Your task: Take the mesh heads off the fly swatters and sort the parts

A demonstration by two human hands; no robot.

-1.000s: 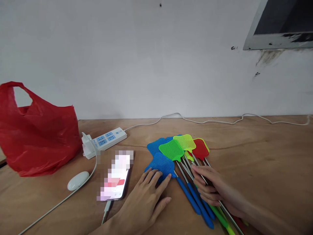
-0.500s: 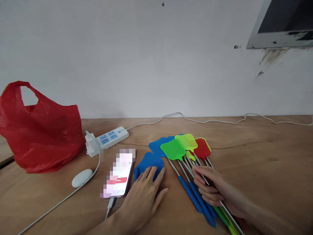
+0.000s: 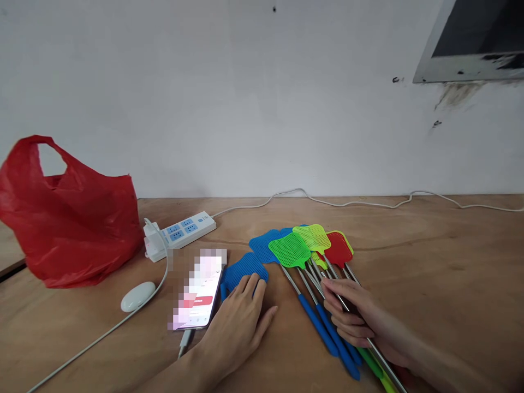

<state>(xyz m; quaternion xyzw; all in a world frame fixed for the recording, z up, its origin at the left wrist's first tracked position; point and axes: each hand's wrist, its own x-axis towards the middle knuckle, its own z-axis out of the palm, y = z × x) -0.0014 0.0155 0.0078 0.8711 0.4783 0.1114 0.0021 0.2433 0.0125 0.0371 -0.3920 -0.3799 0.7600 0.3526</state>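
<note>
Several fly swatters [image 3: 305, 248] with blue, green, yellow and red mesh heads lie fanned on the wooden table [image 3: 429, 262]. My left hand [image 3: 241, 322] lies flat with fingers stretched on one separate blue swatter head [image 3: 241, 268], beside a phone [image 3: 199, 297]. My right hand [image 3: 352, 314] rests on the bundle's metal shafts [image 3: 313, 273], fingers curled around them. The blue and green handles [image 3: 327, 335] run toward the lower right.
A red plastic bag [image 3: 73, 224] stands at the left. A white power strip [image 3: 180, 232] with a plugged charger, a white oval object [image 3: 138, 295] and cables lie near it. A white wall is behind, and a metal frame [image 3: 470, 49] at the top right.
My left hand has slid the separate blue swatter head leftward, away from the pile and toward the phone. My right hand has stayed on the shafts.
</note>
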